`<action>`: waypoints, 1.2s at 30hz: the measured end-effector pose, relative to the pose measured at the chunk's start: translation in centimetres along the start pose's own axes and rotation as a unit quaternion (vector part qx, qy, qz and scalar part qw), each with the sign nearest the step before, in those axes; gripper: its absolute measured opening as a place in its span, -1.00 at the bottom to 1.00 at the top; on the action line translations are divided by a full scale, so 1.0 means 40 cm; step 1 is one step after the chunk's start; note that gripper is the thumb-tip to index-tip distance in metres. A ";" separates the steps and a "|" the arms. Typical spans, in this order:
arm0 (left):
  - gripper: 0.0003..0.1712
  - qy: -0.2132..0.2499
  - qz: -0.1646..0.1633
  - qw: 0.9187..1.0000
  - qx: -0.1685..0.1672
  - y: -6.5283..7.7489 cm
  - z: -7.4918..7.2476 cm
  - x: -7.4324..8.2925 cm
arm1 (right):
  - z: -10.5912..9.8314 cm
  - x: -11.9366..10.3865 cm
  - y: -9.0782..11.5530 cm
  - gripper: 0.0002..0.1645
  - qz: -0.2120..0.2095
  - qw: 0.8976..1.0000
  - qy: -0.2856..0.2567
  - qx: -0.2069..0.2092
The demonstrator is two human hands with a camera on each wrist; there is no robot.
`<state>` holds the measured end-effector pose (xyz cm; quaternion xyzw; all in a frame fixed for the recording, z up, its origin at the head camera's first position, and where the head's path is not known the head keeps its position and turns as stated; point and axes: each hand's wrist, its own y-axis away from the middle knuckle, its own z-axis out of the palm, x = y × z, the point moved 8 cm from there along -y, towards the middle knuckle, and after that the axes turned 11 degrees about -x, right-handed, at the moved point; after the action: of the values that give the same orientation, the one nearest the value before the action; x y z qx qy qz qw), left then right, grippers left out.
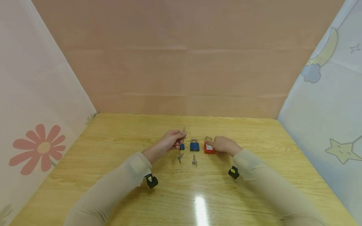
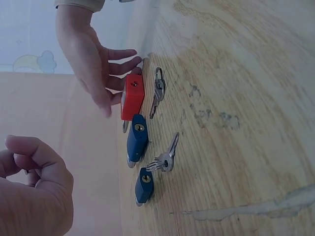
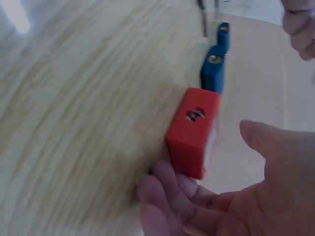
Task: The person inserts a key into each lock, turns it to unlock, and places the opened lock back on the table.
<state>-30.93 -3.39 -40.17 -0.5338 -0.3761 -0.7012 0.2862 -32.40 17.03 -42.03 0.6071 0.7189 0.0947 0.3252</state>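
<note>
A thin metal piece (image 1: 184,128) sticks up from the pinched thumb and fingers of my left hand (image 1: 172,139), above the small blue padlock (image 1: 182,147); its kind is unclear. To the right stands the larger blue padlock (image 1: 194,146). Beyond that is the red padlock (image 3: 192,130), its keyhole side toward me and a white label on its top face. My right hand (image 3: 231,196) lies around the red padlock's right side. Its fingers touch the side near the wood, while the thumb stays apart from it in the right wrist view.
Two sets of keys lie in front of the blue padlocks: one bunch (image 1: 180,158) on the left and a key with a ring (image 1: 194,160) on the right. Dark scuffs mark the wooden table (image 1: 127,131). A plain wall (image 1: 183,78) rises behind.
</note>
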 end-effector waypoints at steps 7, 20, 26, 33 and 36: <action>-0.72 -0.011 -0.003 1.000 -0.007 0.003 0.003 -0.002 | 0.005 -0.009 -0.024 -0.51 0.017 0.999 0.044 0.019; -0.73 0.009 0.004 1.000 0.002 0.003 -0.006 0.003 | -0.047 -0.020 0.009 -0.27 -0.145 0.931 -0.333 0.021; -0.73 0.014 0.006 1.000 0.006 0.005 -0.012 0.004 | -0.016 -0.087 0.040 -0.21 -0.199 0.727 -0.645 -0.128; -0.73 0.014 0.002 1.000 0.008 0.003 -0.018 0.002 | 0.004 -0.144 0.064 -0.33 -0.178 0.707 -0.666 -0.160; -0.72 0.011 0.001 1.000 0.010 0.003 -0.020 0.003 | 0.006 -0.164 0.070 -0.31 -0.182 0.674 -0.694 -0.176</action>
<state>-31.28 -4.12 -40.16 -0.5233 -0.3793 -0.7030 0.2968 -29.65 11.51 -38.41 0.2869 0.3523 -0.2902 0.8422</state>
